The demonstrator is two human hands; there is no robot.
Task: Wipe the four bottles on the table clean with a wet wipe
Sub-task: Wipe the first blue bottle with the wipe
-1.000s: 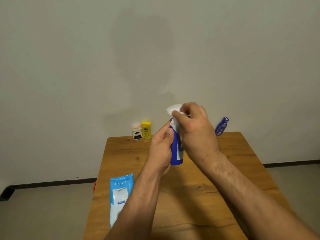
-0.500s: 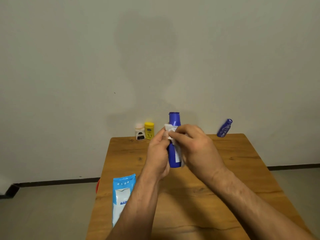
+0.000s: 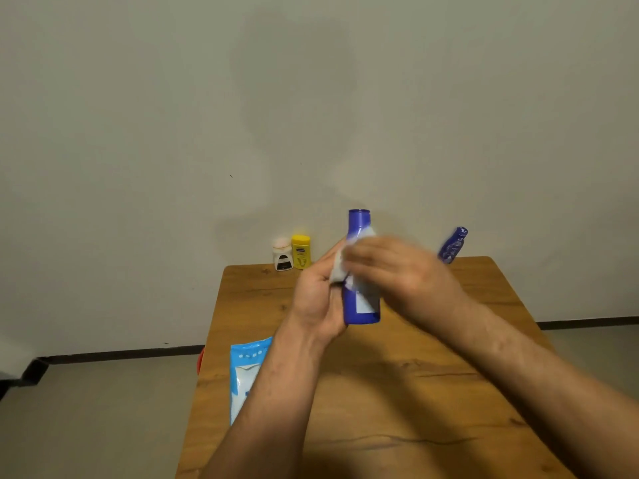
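A person's two bare forearms reach in from the bottom of the frame over a wooden counter (image 3: 415, 392) set against a plain pale wall. At the middle of the frame a tall blue bottle (image 3: 359, 307) with a white label is held upright above the counter; it is opaque, so its contents cannot be seen. The left hand (image 3: 318, 302) grips the lower body of the bottle from the left, fingers curled behind it. The right hand (image 3: 397, 271) is smeared by motion blur; it lies over a white wet wipe (image 3: 338, 269) against the bottle's shoulder, and whether its fingers are curled cannot be told. Parts of the wipe show above and to the left of that hand. At the counter's far edge, left of centre, a small white bottle (image 3: 283, 254) with a dark label stands just beside a yellow bottle (image 3: 301, 252). At the far right edge a dark blue patterned bottle (image 3: 453, 245) leans to the right. At lower left a light blue wipe pack (image 3: 246, 371) lies flat, its right side hidden by the left forearm. A sliver of something red (image 3: 200, 361) shows past the counter's left edge, too little to identify.
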